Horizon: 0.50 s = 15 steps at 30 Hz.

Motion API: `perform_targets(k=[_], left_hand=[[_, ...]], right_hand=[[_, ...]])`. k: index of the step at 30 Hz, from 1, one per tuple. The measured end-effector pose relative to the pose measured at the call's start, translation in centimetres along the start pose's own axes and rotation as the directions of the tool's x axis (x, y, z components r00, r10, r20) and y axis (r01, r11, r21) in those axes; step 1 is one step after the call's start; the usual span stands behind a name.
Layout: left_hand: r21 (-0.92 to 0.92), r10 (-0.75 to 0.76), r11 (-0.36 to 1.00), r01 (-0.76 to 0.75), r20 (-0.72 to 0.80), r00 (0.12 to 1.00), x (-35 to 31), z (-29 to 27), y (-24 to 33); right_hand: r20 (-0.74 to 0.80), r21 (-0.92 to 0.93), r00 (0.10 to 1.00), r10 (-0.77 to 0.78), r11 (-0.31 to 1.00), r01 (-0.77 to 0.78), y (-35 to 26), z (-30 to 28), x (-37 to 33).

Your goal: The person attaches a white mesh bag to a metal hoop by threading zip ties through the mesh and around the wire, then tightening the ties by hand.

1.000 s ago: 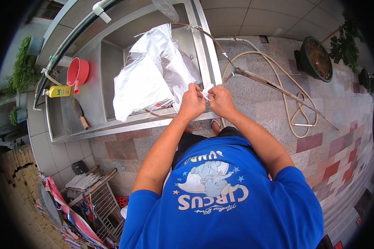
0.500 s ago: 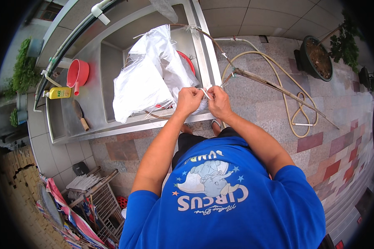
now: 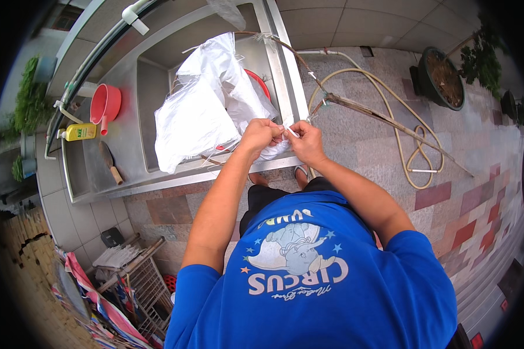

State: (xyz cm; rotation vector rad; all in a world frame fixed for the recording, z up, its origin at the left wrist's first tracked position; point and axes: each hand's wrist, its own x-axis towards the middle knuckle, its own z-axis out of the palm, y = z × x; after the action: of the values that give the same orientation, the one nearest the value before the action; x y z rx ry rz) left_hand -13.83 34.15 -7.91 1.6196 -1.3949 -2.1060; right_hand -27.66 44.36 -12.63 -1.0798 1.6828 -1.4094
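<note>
Sack (image 3: pixel 192 119), white and fray-edged, lies draped in the steel sink (image 3: pixel 148 110). My left hand (image 3: pixel 260 135), near the sink's near-right corner: fingers curled nearly closed, thumb and forefinger pinching a white strip (image 3: pixel 289 132). My right hand (image 3: pixel 307 142), just beside it: likewise curled, fingertips pinching the same strip. Further right, a wooden pole (image 3: pixel 355 105) slants over the paving (image 3: pixel 361 154).

Downward fisheye view from head
</note>
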Motion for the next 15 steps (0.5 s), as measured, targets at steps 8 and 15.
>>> perform_targets(k=[8,15], left_hand=[[0.111,0.110,0.988,-0.107,-0.022,0.994,-0.5,0.4,-0.2],[0.398,0.294,0.901,-0.173,-0.268,0.917,0.3,-0.8,-3.0]], right_hand=[[0.105,-0.078,0.951,0.292,0.955,-0.285,-0.5,-1.7,-1.4],[0.178,-0.137,0.842,0.510,0.860,-0.492,1.4,-3.3,-3.1]])
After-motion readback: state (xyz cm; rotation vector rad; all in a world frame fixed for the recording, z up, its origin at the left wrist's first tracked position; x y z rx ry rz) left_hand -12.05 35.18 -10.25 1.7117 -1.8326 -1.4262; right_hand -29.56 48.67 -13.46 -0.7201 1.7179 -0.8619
